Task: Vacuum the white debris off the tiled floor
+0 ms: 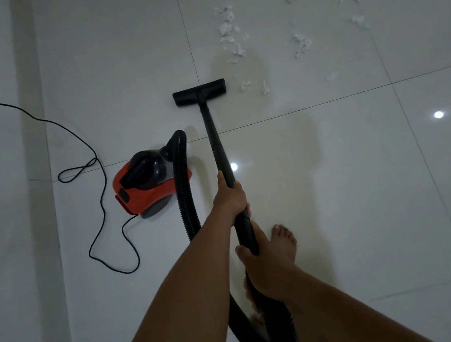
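**Nozzle at the edge of the debris**

I see both grips closed round the black wand (215, 143): the left grip (229, 196) wraps it higher up, and the right grip (258, 268) holds the bend where the hose (183, 183) joins. The nozzle (199, 92) sits flat on the tiled floor (337, 183), just left of the nearest scraps of white debris (228, 28), which trail away beyond it and to its right. The red vacuum body (144, 183) stands left of the wand, its cord (92, 167) looping across the tiles
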`<state>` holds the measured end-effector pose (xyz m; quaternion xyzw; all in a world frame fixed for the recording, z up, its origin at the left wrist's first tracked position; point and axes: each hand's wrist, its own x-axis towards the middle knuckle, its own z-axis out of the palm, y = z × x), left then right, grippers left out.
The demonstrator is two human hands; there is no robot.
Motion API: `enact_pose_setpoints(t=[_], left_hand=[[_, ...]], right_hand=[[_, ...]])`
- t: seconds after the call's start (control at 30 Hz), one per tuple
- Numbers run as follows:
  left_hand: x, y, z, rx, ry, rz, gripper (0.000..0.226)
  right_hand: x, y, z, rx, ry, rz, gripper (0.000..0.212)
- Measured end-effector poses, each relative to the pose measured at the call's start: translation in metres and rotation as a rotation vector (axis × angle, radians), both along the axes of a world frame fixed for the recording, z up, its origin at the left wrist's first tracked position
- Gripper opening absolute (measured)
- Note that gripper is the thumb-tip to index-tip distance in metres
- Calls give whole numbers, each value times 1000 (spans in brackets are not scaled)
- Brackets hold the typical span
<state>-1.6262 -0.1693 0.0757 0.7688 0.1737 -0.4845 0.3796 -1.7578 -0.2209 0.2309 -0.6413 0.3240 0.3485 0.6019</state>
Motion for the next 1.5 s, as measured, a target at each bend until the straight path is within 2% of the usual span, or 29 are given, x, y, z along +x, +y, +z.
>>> enact_pose_setpoints(t=[0.23,0.6,0.83,1.27,1.5], left_hand=[[-30,8,11,-14,6,-28,66],[-62,-4,21,-56,54,-78,67],[-69,-26,19,-59,80,-159,67],[-68,-45,14,-63,88,-160,69],[-54,-61,9,-54,73,-143,67]], right_hand=[[-19,23,1,-57,33,-53,59],[-51,29,6,-86,41,-170,46],[-61,21,3,-64,62,-280,55],[-68,4,-20,-66,66,-309,55],[-51,-12,-25,-11,131,-327,56]])
